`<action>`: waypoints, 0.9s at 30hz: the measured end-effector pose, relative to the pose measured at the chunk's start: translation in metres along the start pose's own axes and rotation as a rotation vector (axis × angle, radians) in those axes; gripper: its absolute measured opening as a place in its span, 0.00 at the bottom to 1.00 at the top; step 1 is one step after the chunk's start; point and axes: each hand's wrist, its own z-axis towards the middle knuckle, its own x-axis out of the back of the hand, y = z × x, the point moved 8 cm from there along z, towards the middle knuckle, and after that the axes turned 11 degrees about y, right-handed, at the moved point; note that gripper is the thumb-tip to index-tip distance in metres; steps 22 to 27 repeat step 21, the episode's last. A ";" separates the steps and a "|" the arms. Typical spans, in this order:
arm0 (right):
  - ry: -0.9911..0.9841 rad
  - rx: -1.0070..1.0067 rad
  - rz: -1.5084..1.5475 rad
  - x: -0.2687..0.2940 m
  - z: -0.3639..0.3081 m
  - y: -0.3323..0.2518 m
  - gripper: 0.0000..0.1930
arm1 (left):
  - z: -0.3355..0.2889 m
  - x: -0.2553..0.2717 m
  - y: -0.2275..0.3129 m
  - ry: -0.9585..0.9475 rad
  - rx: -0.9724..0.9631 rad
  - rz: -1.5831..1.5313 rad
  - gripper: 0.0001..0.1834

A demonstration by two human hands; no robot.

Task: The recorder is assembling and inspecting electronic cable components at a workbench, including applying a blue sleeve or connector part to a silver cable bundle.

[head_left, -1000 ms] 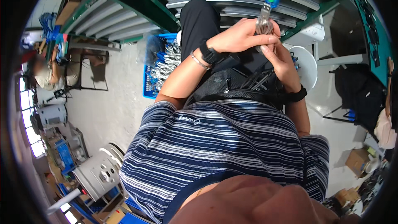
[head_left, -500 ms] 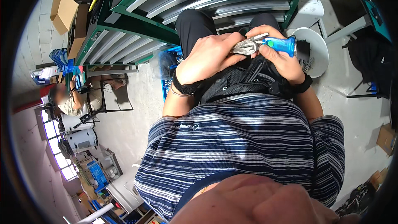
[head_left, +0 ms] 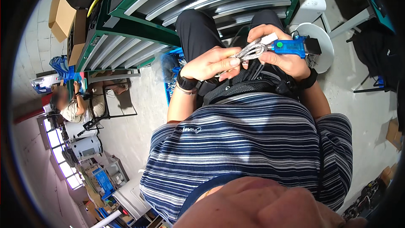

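Over my lap I hold a folded bundle of silvery-grey cable point(head_left: 253, 51) that ends in a translucent blue connector point(head_left: 289, 47). The connector carries a green round dot, and a black end piece point(head_left: 312, 46) sits at its outer end. My left hand point(head_left: 211, 64) is closed on the left side of the bundle, the thumb lying on the strands. With thumb and fingers, my right hand point(head_left: 291, 64) grips the cable where it meets the connector. A white tag or plug point(head_left: 269, 39) shows beside its fingers.
A green cabinet with silver drawer fronts point(head_left: 223, 0) stands just ahead of my knees. A white bucket point(head_left: 327, 55) is at the right, and a blue crate point(head_left: 168, 88) at the left. Farther left, another person point(head_left: 80, 105) sits working. An open cardboard box point(head_left: 61, 17) lies beyond.
My left hand has slid back and lower, baring more of the cable loops. The connector has shifted right and turned, so its black end piece shows beyond the blue body.
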 end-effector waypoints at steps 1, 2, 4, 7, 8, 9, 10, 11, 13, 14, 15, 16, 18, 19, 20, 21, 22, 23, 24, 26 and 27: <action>-0.013 0.072 -0.024 -0.003 0.001 -0.003 0.20 | -0.001 -0.004 -0.001 -0.075 0.036 -0.204 0.17; -0.013 0.073 -0.025 -0.003 0.002 -0.004 0.20 | -0.001 -0.004 -0.004 -0.082 0.057 -0.269 0.18; -0.013 0.100 -0.222 -0.002 0.002 -0.005 0.19 | -0.002 0.003 -0.006 0.020 0.041 -0.107 0.17; 0.128 0.028 -0.258 0.005 0.003 0.002 0.20 | -0.005 0.015 0.016 0.308 -0.237 0.466 0.25; 0.177 0.016 -0.270 0.006 0.005 0.005 0.20 | -0.007 0.013 0.021 0.381 -0.283 0.596 0.24; 0.177 0.012 -0.279 0.005 0.005 0.005 0.20 | -0.010 0.012 0.028 0.469 -0.363 0.730 0.24; 0.212 -0.041 -0.255 0.006 0.004 0.008 0.21 | -0.011 0.010 0.028 0.465 -0.352 0.724 0.24; 0.240 -0.088 -0.225 0.007 0.004 0.012 0.21 | -0.012 0.011 0.026 0.483 -0.322 0.721 0.23; 0.264 -0.093 -0.175 0.006 0.005 0.012 0.24 | -0.017 0.013 0.024 0.502 -0.297 0.715 0.22; 0.273 -0.110 -0.067 0.006 0.005 0.012 0.24 | -0.020 0.017 0.015 0.451 -0.180 0.590 0.21; 0.281 -0.126 0.042 0.006 0.006 0.012 0.25 | -0.022 0.020 0.006 0.398 -0.065 0.464 0.19; 0.255 -0.082 0.040 0.003 0.003 0.007 0.22 | -0.023 0.022 0.003 0.391 -0.051 0.409 0.18; 0.240 -0.114 0.125 0.005 0.004 0.006 0.23 | -0.025 0.025 -0.003 0.345 -0.030 0.284 0.18; 0.220 -0.141 0.210 0.004 0.004 0.007 0.25 | -0.026 0.023 -0.007 0.295 -0.008 0.162 0.18; 0.189 -0.137 0.136 0.001 0.004 0.007 0.31 | -0.027 0.021 -0.006 0.279 -0.046 0.123 0.17; 0.195 -0.143 0.136 0.001 0.003 0.007 0.31 | -0.029 0.022 -0.011 0.254 -0.002 0.137 0.17; 0.195 -0.143 0.136 0.001 0.003 0.007 0.31 | -0.029 0.022 -0.011 0.254 -0.002 0.137 0.17; 0.195 -0.143 0.136 0.001 0.003 0.007 0.31 | -0.029 0.022 -0.011 0.254 -0.002 0.137 0.17; 0.195 -0.143 0.136 0.001 0.003 0.007 0.31 | -0.029 0.022 -0.011 0.254 -0.002 0.137 0.17; 0.195 -0.143 0.136 0.001 0.003 0.007 0.31 | -0.029 0.022 -0.011 0.254 -0.002 0.137 0.17; 0.195 -0.143 0.136 0.001 0.003 0.007 0.31 | -0.029 0.022 -0.011 0.254 -0.002 0.137 0.17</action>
